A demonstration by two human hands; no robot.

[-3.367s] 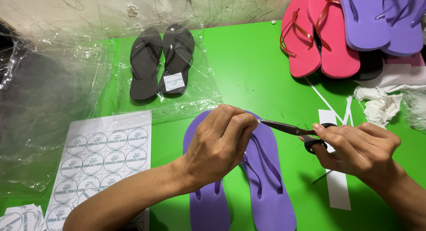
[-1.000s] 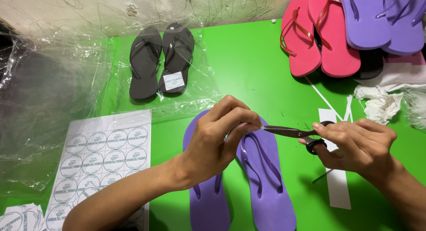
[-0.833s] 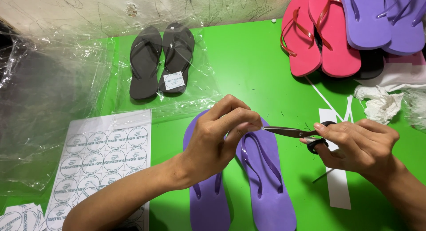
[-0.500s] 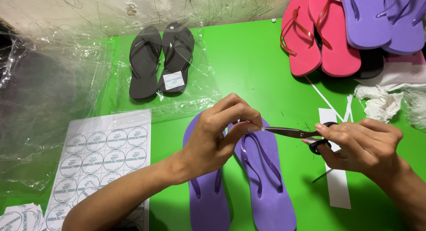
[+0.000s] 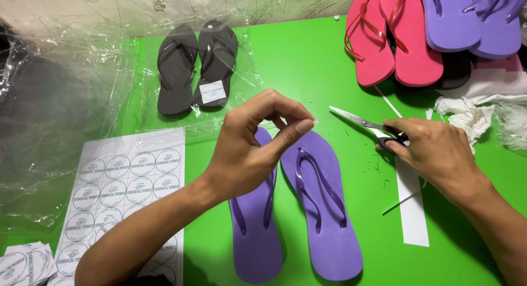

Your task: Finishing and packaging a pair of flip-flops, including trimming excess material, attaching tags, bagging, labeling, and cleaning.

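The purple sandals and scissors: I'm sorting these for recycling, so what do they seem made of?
Purple sandals: probably foam soles, matte and thick-edged, with glossy, likely plastic or rubber straps. Scissors: shiny metal blades; the handle, mostly hidden in the right hand, looks like dark plastic.

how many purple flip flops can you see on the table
4: two purple flip flops lie side by side under the hands, and two more sit stacked at the top right corner. The pile may hide others.

The purple flip-flops (image 5: 321,209) look like matt foam with glossy plastic straps. The scissors (image 5: 365,123) have shiny metal blades and dark plastic handles. Crinkled, glossy clear plastic film (image 5: 60,99) lies on the smooth green table (image 5: 307,60). The sticker sheet (image 5: 129,176) is smooth paper.
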